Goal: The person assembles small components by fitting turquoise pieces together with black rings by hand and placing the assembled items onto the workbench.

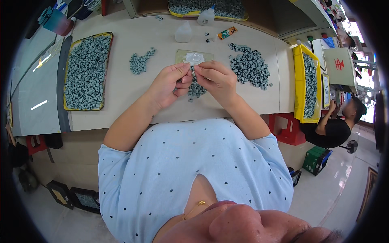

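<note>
Over the middle of the table, my left hand (172,83) and my right hand (219,80) meet fingertip to fingertip. Both are closed in a pinch on a small grey-green piece (192,69), mostly covered by the fingers. Between and below them lies a loose heap of similar small pieces (197,90). Just beyond the fingertips, a white square with a ring mark (195,57) rests on a yellowish flat pad (209,57). A smaller heap (139,63) lies to the left of my hands, and a larger, darker-speckled heap (249,67) to the right.
A yellow-rimmed tray (83,109) full of pieces stands at left, a yellow bin (299,83) at right. Beyond the pad are two squeeze bottles (183,33) and an orange-green packet (227,33). A shelf unit (283,22) borders the back. Another person (330,129) sits at far right.
</note>
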